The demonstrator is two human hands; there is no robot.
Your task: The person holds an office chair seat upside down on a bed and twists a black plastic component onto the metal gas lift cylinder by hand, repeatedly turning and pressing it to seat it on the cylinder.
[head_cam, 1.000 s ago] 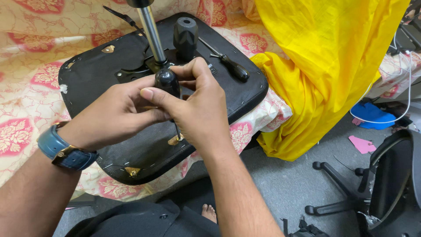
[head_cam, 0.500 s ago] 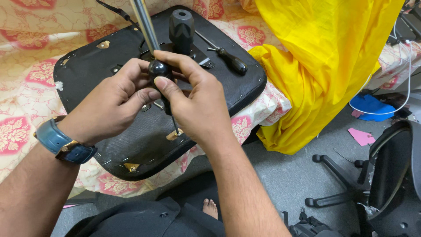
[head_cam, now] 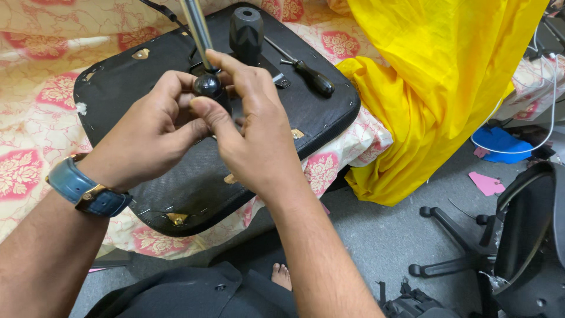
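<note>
Two hands meet over a black chair seat that lies upside down on a flowery bed cover. The left hand and the right hand both pinch a small round black knob with their fingertips. The knob sits at the low end of a shiny metal rod, just above the middle of the seat. A black-handled screwdriver lies on the seat near a black ribbed cap. A blue watch is on the left wrist. A yellow cloth hangs to the right.
</note>
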